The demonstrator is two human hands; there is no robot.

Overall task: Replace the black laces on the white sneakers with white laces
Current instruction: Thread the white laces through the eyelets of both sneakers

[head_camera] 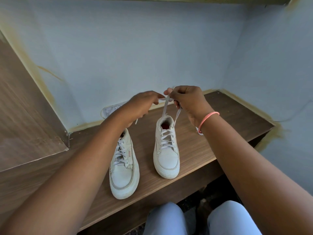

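Wooden shelf (211, 141) under two white sneakers (166, 150), pale-blue walls (135, 48).

Both hands (142, 106) (189, 102) pinch white lace ends (165, 106) above the right sneaker (166, 150).

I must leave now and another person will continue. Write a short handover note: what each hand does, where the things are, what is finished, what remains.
Left hand: pinches one free end of the white lace.
Right hand: grips the other end, both ends held up above the right sneaker.
Both sneakers stand on the wooden shelf, toes toward you; the left sneaker is beside it.
Done: both shoes show white laces through the eyelets; no black lace in view.
Left: tie the right sneaker; the left sneaker's lace ends are hidden by the arm, so check them.
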